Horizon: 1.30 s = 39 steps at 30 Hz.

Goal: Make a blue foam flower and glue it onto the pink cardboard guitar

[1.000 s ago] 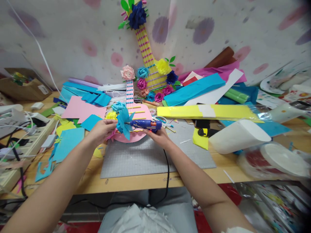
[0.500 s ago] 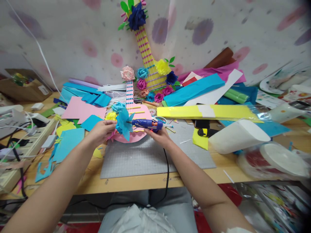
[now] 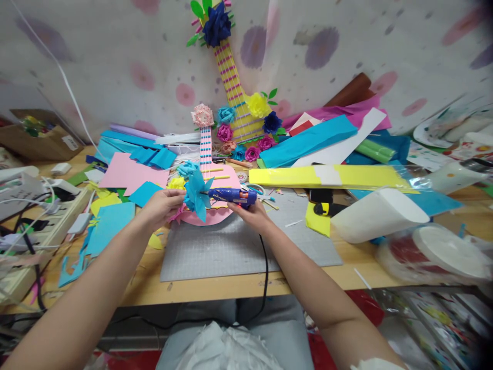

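Observation:
My left hand [image 3: 165, 206] is closed on a blue paper flower [image 3: 198, 195], its petals facing right. In my right hand [image 3: 252, 213] is a blue glue gun [image 3: 231, 195], with its nozzle at the flower's centre and a small red light lit. Whether the tip touches the paper I cannot tell. Behind both hands lies a pink paper guitar [image 3: 221, 216] with a striped neck. Near my left fingers, a yellow paper flower [image 3: 176, 183] and a lighter blue paper flower [image 3: 187, 168] sit by the guitar body.
A grey cutting mat [image 3: 215, 254] lies under the work. At the back leans a yellow paper guitar [image 3: 234, 92]. Yellow crepe paper [image 3: 288, 176] and a white roll [image 3: 377, 216] are on the right; a power strip [image 3: 50, 231] is at left. The gun's black cord [image 3: 265, 272] hangs over the table edge.
Almost nothing differs. The flower and the glue gun stay together in nearly the same place, and the view has shifted very slightly.

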Each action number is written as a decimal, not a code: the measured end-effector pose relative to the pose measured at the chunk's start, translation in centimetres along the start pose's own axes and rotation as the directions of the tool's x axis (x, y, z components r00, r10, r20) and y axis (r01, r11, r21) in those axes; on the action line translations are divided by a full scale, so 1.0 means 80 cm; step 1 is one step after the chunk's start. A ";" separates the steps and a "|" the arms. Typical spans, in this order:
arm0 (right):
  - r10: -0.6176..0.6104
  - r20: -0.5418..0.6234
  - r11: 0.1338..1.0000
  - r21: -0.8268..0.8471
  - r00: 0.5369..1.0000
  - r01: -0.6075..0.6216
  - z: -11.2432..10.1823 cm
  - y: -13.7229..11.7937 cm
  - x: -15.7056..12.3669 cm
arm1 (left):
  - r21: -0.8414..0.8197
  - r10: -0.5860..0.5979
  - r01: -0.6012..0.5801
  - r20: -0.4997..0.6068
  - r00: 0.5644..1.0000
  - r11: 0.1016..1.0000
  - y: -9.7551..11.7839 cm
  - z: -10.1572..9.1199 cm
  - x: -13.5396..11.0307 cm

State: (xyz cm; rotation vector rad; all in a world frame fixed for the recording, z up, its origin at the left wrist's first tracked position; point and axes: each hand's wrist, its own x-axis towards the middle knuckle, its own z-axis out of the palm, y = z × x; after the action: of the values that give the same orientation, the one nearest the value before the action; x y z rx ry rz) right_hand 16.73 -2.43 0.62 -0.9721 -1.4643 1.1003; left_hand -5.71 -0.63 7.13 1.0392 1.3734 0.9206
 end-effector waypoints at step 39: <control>0.075 -0.246 0.991 -0.085 0.966 -0.099 -0.041 0.002 0.003 | 0.664 0.588 -0.439 -0.001 0.809 0.605 0.038 -0.059 -0.044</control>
State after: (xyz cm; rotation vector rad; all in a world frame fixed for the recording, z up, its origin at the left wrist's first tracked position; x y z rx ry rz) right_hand 19.92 -1.70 0.71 -1.2051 -1.2942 0.9424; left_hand -10.22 -2.87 11.43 2.0044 1.6587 1.0247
